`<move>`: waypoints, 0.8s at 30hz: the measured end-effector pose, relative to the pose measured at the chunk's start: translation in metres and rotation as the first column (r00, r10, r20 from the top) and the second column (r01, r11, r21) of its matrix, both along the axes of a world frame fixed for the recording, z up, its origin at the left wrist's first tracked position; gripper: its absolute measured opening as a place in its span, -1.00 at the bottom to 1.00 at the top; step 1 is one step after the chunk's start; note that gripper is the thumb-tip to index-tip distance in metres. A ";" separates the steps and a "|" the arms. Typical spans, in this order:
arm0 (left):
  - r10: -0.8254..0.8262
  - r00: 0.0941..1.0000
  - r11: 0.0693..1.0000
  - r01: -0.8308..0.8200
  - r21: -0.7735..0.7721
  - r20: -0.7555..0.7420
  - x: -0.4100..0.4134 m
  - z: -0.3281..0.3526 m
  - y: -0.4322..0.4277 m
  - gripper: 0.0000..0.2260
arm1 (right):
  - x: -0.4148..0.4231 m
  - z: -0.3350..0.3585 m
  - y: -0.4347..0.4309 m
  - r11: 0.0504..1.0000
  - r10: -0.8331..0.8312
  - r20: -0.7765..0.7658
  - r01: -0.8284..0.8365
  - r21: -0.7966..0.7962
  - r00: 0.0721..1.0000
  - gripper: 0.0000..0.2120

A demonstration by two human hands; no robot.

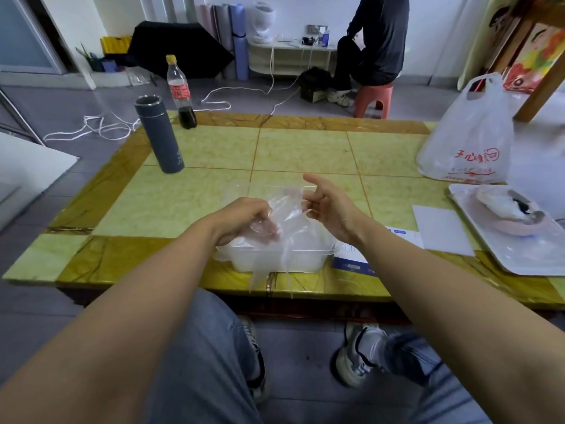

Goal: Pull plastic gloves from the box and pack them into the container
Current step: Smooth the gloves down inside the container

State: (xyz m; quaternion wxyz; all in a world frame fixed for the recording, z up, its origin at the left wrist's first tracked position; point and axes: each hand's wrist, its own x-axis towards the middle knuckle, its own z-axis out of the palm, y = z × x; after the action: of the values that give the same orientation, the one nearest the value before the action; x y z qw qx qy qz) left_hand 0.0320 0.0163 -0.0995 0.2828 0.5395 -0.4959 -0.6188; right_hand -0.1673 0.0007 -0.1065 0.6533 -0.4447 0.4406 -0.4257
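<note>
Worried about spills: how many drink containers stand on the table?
2. A grey flask stands at the far left of the table; a nearly empty cola bottle stands just behind it at the far edge. The white bag could hide more.

Surface [195, 206]: pale yellow-green marbled tiles divided by thin orange-brown lines, bordered in amber-brown with dark veining. Flask [159, 139] near the far left corner: dark slate blue, silver rim. Bottle [180, 90] at the far edge: clear, yellow cap, red label, near-black liquid at the base. Bag [467, 142] at the right edge: translucent white, red lettering. Tray [519, 258] at the near right corner: white. Bowl [516, 228] on it: pink. Container [275, 255] at the near edge: frosted clear. Glove [284, 215]: transparent, colourless. Box [351, 261]: white with a dark blue panel. Card [440, 228]: plain white.
</note>
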 end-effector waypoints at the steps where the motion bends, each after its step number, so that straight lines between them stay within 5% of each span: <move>1: -0.010 1.000 1.000 0.010 -0.011 -0.002 0.002 0.001 0.000 -0.86 | 0.001 0.001 0.001 0.998 0.054 -0.045 -0.054 -0.009 0.998 -0.38; 5: -0.023 0.981 0.990 0.049 -0.133 0.191 0.011 -0.001 -0.010 -0.90 | 0.005 0.000 -0.003 0.975 0.197 -0.289 -0.219 -0.045 0.937 -0.85; 9: 0.159 0.897 0.917 0.020 -0.398 0.413 0.018 -0.011 -0.031 -0.91 | 0.008 -0.007 -0.010 0.985 0.027 -0.484 -0.107 -0.139 0.875 -0.85; 11: 0.295 0.784 0.851 0.044 -0.523 0.546 0.018 -0.015 -0.041 -0.95 | 0.011 -0.011 -0.014 0.983 -0.070 -0.541 -0.036 -0.182 0.838 -0.74; 15: 0.568 0.430 0.683 0.229 -0.694 0.702 0.010 -0.018 -0.044 -0.74 | 0.020 -0.022 -0.024 0.980 -0.180 -0.679 0.069 -0.186 0.712 -0.87; 17: 0.654 0.408 0.554 0.314 -0.771 0.637 0.002 -0.017 -0.039 -0.74 | 0.024 -0.027 -0.028 0.984 -0.167 -0.774 0.049 -0.173 0.610 -0.91; 18: 0.625 0.449 0.540 0.342 -0.769 0.639 -0.002 -0.018 -0.037 -0.77 | 0.026 -0.028 -0.028 0.985 -0.158 -0.817 0.029 -0.171 0.555 -0.90; 20: 0.408 0.526 0.676 0.375 -0.634 0.746 -0.011 -0.025 -0.035 -0.74 | 0.030 -0.030 -0.030 0.987 -0.144 -0.861 0.011 -0.160 0.488 -0.87; 22: 0.122 0.426 0.843 0.433 -0.320 0.896 -0.019 -0.037 -0.036 -0.55 | 0.032 -0.031 -0.032 0.991 -0.118 -0.881 -0.002 -0.134 0.458 -0.85; 24: -0.098 0.299 0.903 0.427 -0.041 0.949 -0.021 -0.049 -0.039 -0.42 | 0.030 -0.031 -0.032 0.994 -0.089 -0.898 -0.013 -0.105 0.432 -0.86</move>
State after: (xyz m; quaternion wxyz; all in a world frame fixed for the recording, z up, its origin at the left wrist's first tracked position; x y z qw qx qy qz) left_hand 0.0107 -0.0225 -0.1484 -0.0823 0.6565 -0.7328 -0.1590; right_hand -0.1378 -0.0308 -0.1377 0.2862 -0.6239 0.7097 -0.1587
